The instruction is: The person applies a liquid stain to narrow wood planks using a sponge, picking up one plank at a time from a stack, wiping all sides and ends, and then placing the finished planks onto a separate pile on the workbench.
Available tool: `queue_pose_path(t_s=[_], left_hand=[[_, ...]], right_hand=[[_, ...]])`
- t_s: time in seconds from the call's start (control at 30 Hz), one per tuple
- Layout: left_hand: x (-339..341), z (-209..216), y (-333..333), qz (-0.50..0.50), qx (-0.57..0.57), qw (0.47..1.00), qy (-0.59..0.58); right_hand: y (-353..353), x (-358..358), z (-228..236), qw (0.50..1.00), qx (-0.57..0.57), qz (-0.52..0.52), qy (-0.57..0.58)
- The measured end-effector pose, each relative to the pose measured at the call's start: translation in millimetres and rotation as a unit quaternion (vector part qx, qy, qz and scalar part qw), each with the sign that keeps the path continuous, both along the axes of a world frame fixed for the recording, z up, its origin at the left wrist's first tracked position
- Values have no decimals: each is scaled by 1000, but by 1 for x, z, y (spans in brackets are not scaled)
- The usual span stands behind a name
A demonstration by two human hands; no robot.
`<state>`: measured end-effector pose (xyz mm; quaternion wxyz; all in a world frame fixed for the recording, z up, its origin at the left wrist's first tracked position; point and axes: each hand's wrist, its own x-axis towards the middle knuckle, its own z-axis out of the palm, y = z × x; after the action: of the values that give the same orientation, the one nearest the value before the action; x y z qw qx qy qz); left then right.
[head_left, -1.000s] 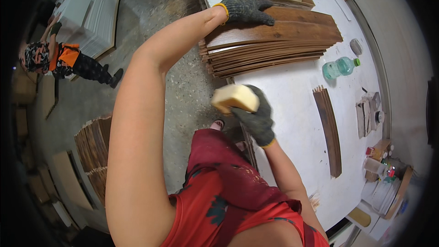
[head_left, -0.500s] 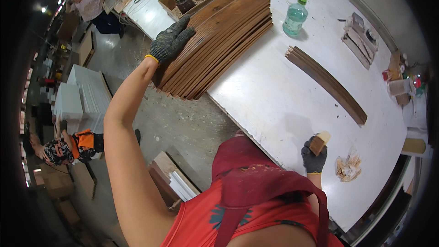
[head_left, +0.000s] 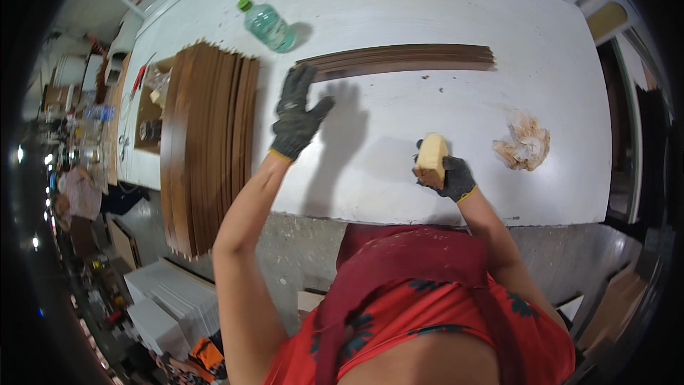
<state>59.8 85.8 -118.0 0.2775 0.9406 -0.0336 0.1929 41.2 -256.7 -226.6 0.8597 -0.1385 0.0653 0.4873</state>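
My left hand [head_left: 296,120], in a dark grey knit glove with a yellow cuff, is open with fingers stretched and thumb apart. Its fingertips are at the left end of a short pile of narrow, dark brown wooden slats [head_left: 406,59]; whether they touch I cannot tell. A matching glove covers my right hand [head_left: 458,178], which is closed around a pale yellow sponge block [head_left: 432,153] stained brown at its lower end. To the left of my left hand stands a tall stack of brown wooden slats [head_left: 206,135], its near end jutting past the table edge.
On the white table [head_left: 377,171] lies a crumpled, brown-stained wipe [head_left: 526,144] at the right. A green-capped bottle [head_left: 269,27] of greenish liquid is at the back left. Beyond the stack sits a cardboard box [head_left: 147,108]. Two people are off to the left.
My left hand has left the big stack and reached the short pile's end. My right hand has lifted the sponge further out over the table. The view has swung right.
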Motion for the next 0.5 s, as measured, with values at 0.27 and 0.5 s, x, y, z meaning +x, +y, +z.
queue_pose_path(t_s=[0.27, 0.5], left_hand=[[90, -53, -90, -131, 201, 969, 65], [75, -57, -83, -204, 183, 962, 13]], right_hand=[[-3, -10, -26, 998, -24, -38, 39], [-3, -6, -15, 996, 11, -28, 80]])
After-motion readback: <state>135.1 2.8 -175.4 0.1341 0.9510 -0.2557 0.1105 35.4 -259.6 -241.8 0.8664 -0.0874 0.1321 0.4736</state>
